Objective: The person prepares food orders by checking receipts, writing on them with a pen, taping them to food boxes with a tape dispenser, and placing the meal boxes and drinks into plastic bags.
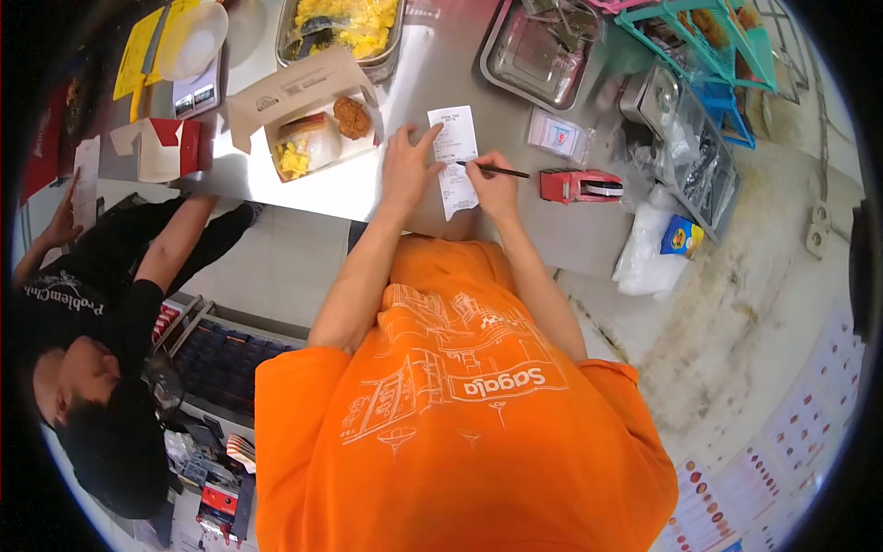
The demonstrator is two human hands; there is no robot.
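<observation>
The receipt [456,145] lay on the surface [451,64] at twelve o'clock from the wearer, steadied by the open left hand [411,175], the right hand [495,191] gripping a pen [508,171], and was judged light, limp, tearable, best held by its edges.

Smooth paper receipt [454,145], glossy metal counter [432,69], matt cardboard box [317,81]; pen [504,171] perhaps plastic

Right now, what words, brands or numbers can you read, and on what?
"Sagaja" (ending uncertain): orange shirt
"ProblemClub": black shirt
Too small or blurred: receipt, second slip, open box's lid, scale display, blue-yellow packet
</observation>
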